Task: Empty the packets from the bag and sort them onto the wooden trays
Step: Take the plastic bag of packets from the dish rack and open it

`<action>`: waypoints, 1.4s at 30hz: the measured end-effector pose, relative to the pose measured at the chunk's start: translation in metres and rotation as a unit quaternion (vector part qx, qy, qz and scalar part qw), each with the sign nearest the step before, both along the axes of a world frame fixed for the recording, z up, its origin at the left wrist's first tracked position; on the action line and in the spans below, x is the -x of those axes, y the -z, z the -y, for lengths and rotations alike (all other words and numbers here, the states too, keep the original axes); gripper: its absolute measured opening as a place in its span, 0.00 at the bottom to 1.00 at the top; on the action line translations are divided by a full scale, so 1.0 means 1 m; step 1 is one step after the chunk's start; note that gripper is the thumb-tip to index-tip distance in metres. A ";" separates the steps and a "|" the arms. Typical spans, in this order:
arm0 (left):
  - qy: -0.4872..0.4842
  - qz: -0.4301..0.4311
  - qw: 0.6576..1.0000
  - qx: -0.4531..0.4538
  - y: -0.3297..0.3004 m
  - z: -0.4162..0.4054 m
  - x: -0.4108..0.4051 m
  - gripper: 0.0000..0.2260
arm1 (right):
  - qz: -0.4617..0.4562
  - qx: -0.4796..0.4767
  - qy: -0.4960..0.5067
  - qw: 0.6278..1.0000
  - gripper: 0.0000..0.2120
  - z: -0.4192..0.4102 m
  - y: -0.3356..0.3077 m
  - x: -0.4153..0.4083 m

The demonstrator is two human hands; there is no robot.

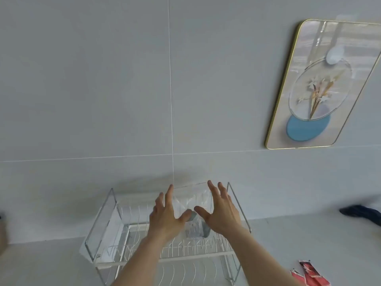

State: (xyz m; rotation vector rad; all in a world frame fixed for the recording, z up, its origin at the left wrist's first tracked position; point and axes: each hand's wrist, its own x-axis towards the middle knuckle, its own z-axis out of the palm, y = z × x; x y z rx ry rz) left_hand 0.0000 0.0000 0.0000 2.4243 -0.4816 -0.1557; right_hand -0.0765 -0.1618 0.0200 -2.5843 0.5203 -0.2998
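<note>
Here: left hand [165,215], right hand [220,211] fingers splayed, flanking clear bag [192,198] over wire rack [185,248].

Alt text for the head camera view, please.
The left hand and right hand stretch a clear plastic bag between them in front of a white wire dish rack; a grey packet shows inside. Red packets lie on the counter at lower right; a framed picture hangs on the wall.

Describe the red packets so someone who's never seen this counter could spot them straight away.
Start at the gold-framed picture on the wall and drop down to the pale counter, right of the wire dish rack. The red packets lie there near the view's bottom edge; they are the only red thing, unlike the grey packet in the clear bag.
</note>
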 end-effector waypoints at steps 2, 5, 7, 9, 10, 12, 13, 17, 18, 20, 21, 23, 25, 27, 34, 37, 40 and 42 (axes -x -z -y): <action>0.002 -0.060 0.998 0.033 0.005 0.005 -0.004 0.46 | -0.020 -0.026 -0.004 0.999 0.46 -0.001 0.006 -0.005; -0.013 -0.102 0.992 0.072 0.010 0.011 -0.007 0.45 | -0.054 -0.076 -0.005 0.996 0.46 -0.002 0.015 -0.009; -0.046 -0.097 0.990 0.096 0.010 0.016 -0.006 0.41 | -0.058 -0.112 0.002 0.992 0.47 -0.004 0.020 -0.013; -0.078 -0.116 0.984 0.115 0.011 0.020 -0.007 0.39 | -0.058 -0.153 0.016 0.986 0.48 -0.005 0.023 -0.016; -0.088 -0.136 0.979 0.123 0.011 0.023 -0.006 0.39 | -0.060 -0.171 0.026 0.983 0.48 -0.006 0.024 -0.017; -0.086 -0.163 0.973 0.137 0.013 0.027 -0.004 0.40 | -0.058 -0.203 0.045 0.976 0.46 -0.006 0.026 -0.020; -0.077 -0.170 0.972 0.142 0.014 0.028 -0.003 0.41 | -0.052 -0.210 0.055 0.975 0.45 -0.005 0.027 -0.022; -0.085 -0.179 0.967 0.162 0.014 0.031 -0.004 0.44 | -0.003 -0.253 0.106 0.962 0.35 0.002 0.029 -0.027; -0.090 -0.174 0.967 0.163 0.014 0.031 -0.006 0.43 | 0.003 -0.260 0.113 0.959 0.32 0.003 0.028 -0.028; -0.100 -0.157 0.969 0.165 0.011 0.030 -0.008 0.38 | 0.023 -0.277 0.120 0.953 0.26 0.003 0.026 -0.029; -0.104 -0.146 0.970 0.165 0.008 0.030 -0.009 0.34 | 0.035 -0.285 0.119 0.950 0.23 0.003 0.023 -0.029; -0.107 -0.125 0.973 0.163 0.002 0.026 -0.011 0.22 | 0.059 -0.288 0.113 0.949 0.17 0.004 0.019 -0.029; -0.101 -0.105 0.974 0.173 -0.005 0.022 -0.012 0.11 | 0.079 -0.282 0.104 0.950 0.12 0.005 0.013 -0.029; -0.091 -0.080 0.974 0.193 -0.015 0.018 -0.012 0.05 | 0.092 -0.283 0.095 0.950 0.07 0.006 0.004 -0.029; -0.084 -0.041 0.964 0.249 -0.051 0.001 -0.014 0.04 | 0.158 -0.297 0.054 0.940 0.01 0.004 -0.042 -0.020; -0.082 -0.018 0.961 0.263 -0.071 -0.008 -0.011 0.04 | 0.176 -0.289 0.032 0.940 0.02 0.001 -0.061 -0.014; -0.079 -0.003 0.956 0.281 -0.090 -0.020 -0.004 0.04 | 0.190 -0.292 0.005 0.937 0.03 -0.003 -0.077 -0.008; -0.074 0.005 0.951 0.299 -0.104 -0.029 0.004 0.05 | 0.201 -0.295 -0.016 0.934 0.02 -0.009 -0.089 -0.004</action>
